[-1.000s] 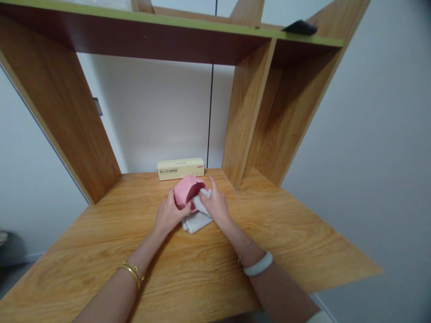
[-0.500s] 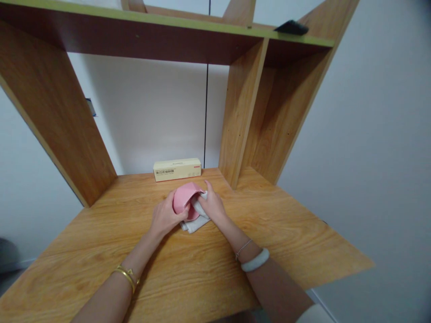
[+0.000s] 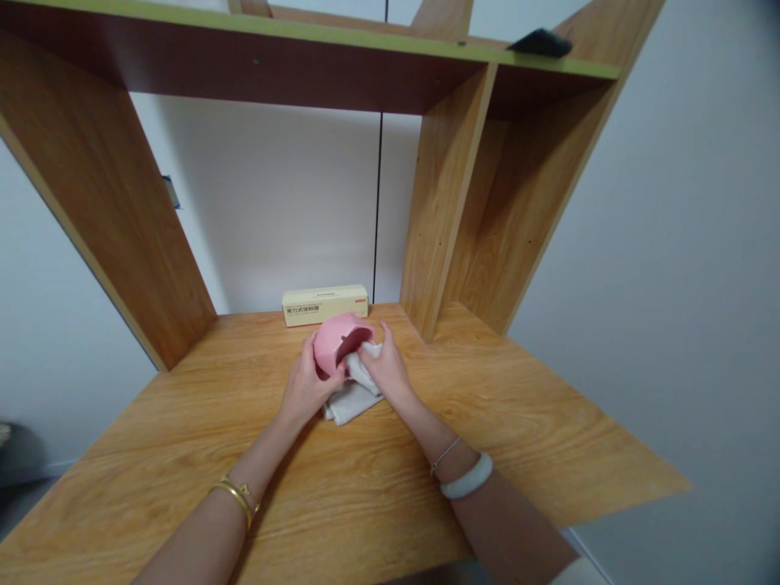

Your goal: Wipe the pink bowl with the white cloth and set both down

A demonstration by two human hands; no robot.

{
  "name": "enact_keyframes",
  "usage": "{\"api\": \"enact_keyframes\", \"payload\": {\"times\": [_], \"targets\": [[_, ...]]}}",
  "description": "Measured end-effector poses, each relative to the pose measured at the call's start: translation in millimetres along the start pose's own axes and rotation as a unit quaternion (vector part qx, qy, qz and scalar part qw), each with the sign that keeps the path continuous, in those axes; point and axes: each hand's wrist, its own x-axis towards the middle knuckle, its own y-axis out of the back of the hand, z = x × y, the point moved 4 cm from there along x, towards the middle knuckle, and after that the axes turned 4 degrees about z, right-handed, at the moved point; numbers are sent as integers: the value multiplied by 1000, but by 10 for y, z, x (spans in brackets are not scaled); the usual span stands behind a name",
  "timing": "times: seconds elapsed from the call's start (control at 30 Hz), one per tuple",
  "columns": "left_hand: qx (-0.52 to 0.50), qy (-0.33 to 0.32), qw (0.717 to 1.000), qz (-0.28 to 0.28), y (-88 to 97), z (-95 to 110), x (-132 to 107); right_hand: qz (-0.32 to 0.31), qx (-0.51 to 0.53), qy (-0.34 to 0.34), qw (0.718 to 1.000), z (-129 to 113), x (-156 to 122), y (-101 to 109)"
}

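Note:
My left hand grips a pink bowl by its left side and lower rim. The bowl is tilted, its opening turned down and to the right toward my right hand. In my right hand is a white cloth, one part of it bunched under my fingers at the bowl's opening. The rest of the cloth hangs down to the tabletop below the bowl. My right fingertips are partly hidden by the cloth and the rim.
Behind the bowl, a long cream box with printed lettering stands near the back of the wooden desk. An upright divider rises at the right rear. Overhead runs a shelf with a black object on it.
The bowl has turned in my left hand and risen slightly, so more of its inside shows. My right hand with the cloth has shifted a little at the rim.

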Motion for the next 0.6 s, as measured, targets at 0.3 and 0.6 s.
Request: {"api": "enact_keyframes", "payload": {"times": [0.3,0.6], "targets": [[95,-25,994,-40,69,13,17,-1,-194,92,977,-125,8,160],[10,-21,999,-39,53,2,32,12,4,25,1000,48,16,54]]}}
